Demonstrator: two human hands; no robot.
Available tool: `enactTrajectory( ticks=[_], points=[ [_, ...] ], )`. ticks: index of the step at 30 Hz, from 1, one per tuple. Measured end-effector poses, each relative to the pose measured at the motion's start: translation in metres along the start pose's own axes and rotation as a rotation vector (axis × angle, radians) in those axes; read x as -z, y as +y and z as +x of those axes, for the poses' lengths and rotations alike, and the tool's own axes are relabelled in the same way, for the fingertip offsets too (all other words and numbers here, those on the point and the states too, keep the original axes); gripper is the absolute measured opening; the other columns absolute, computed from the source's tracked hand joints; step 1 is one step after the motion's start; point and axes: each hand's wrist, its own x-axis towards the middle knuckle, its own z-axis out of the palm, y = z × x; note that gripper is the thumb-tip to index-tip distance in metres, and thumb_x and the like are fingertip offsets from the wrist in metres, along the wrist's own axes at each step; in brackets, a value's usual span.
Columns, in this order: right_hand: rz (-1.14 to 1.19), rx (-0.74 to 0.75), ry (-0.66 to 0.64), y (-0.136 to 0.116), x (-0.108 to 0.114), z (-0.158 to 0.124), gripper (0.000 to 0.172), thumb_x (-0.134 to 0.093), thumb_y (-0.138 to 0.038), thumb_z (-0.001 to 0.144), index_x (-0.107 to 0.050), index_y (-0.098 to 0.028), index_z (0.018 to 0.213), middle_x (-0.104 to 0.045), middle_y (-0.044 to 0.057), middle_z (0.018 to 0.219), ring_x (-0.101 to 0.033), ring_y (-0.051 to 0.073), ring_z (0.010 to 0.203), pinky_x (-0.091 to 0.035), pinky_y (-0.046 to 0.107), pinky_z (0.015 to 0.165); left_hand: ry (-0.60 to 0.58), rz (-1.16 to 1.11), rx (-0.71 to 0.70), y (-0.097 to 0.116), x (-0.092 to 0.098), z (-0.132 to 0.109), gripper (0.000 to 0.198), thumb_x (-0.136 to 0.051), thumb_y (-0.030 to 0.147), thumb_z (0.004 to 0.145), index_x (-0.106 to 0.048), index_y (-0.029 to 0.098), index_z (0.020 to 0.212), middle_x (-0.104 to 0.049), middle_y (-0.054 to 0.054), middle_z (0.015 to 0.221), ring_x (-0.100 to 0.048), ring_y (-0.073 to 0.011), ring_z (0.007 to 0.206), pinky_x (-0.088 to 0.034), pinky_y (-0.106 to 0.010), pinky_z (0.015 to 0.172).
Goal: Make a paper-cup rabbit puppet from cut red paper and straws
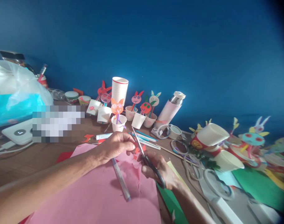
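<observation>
Over pink sheet (97,193), left hand (115,146) pinches a red scrap (137,151); right hand (164,174) clasps scissors (146,159)

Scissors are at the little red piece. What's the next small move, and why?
Probably close the scissors for a short snip: the right hand grips their handles, the blades lie against the red paper piece, and the left hand pinches that piece over the pink sheet.
</observation>
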Motion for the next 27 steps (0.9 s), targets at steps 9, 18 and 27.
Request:
enactTrajectory(
  ticks=[9,18,27],
  points=[
    [-0.101,-0.012,0.022,-0.005,0.006,-0.002,0.020,-0.061,-0.031,0.072,-0.057,-0.016,0.084,-0.049,-0.001,0.070,-0.042,0.011,0.064,-0.034,0.022,0.056,-0.029,-0.012,0.025,-0.001,0.000,0.002,0.009,-0.057,0.014,0.067,-0.065,0.011,0.066,-0.063,0.000,0.057,-0.053,-0.0100,0.053,-0.042,-0.023,0.055],
    [-0.050,-0.084,0.036,-0.006,0.005,-0.001,0.024,-0.064,-0.034,0.069,-0.057,-0.014,0.081,-0.044,-0.004,0.057,-0.038,0.008,0.049,-0.032,0.020,0.046,-0.014,-0.062,0.030,-0.001,-0.001,0.000,0.007,-0.057,0.013,0.069,-0.063,0.012,0.065,-0.062,0.000,0.059,-0.053,-0.0108,0.056,-0.042,-0.024,0.058],
    [0.126,-0.095,0.046,0.006,0.005,0.005,0.038,-0.062,-0.048,0.072,-0.055,-0.013,0.086,-0.050,-0.003,0.057,-0.046,0.008,0.047,-0.038,0.019,0.044,-0.030,-0.003,-0.066,0.003,-0.002,0.000,0.015,-0.055,0.018,0.075,-0.063,0.013,0.064,-0.063,0.000,0.064,-0.052,-0.0094,0.059,-0.040,-0.022,0.062]
  ],
)
